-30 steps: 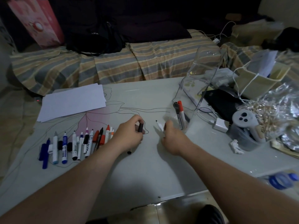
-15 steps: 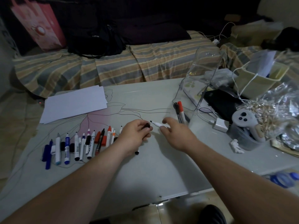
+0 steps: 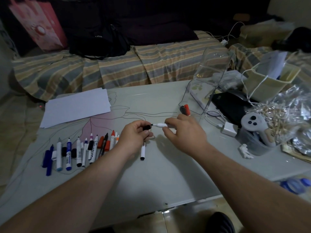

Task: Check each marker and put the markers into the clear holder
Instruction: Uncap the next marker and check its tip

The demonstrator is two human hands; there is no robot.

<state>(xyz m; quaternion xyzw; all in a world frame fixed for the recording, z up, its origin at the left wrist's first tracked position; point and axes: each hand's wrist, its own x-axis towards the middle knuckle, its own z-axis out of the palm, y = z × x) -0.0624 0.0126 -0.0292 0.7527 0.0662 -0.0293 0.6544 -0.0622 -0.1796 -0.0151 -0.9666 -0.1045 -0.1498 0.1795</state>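
White-barrelled and uncapped, a marker (image 3: 162,125) is pinched in the right hand (image 3: 184,133), its dark tip pointing left toward a black cap (image 3: 147,127) held in the curled fingers (image 3: 140,126) of the left hand (image 3: 134,137). A second white marker (image 3: 143,151) juts down from under the left hand onto the pale desk (image 3: 168,174). A row of markers (image 3: 80,151) lies on the desk to the left, below a stack of white paper (image 3: 75,107). To the right stands the clear holder (image 3: 207,84), with a red-capped marker (image 3: 187,109) and a dark one (image 3: 182,109) inside, just beyond the right hand.
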